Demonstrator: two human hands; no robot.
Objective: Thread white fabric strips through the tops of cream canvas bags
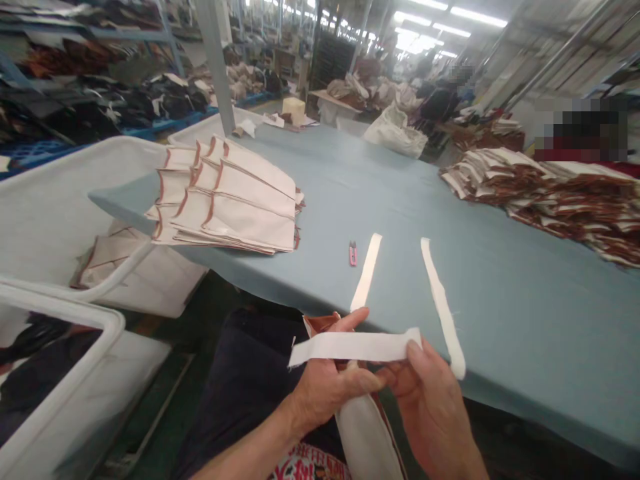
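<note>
My left hand (327,383) and my right hand (430,400) hold a white fabric strip (355,347) stretched level between them, just off the near edge of the blue-grey table (500,293). Both pinch it, the left near its middle, the right at its right end. Under my hands a cream piece with brown trim (365,427) rests on my lap. Two more white strips lie on the table, one (367,270) straight ahead and one (443,307) reaching over the edge near my right hand.
Small red snips (353,253) lie beside the strips. A stack of cream pieces with brown edging (230,200) sits at the table's left corner. Another long pile (550,193) fills the right side. White bins (60,220) stand on my left. A person works at the back.
</note>
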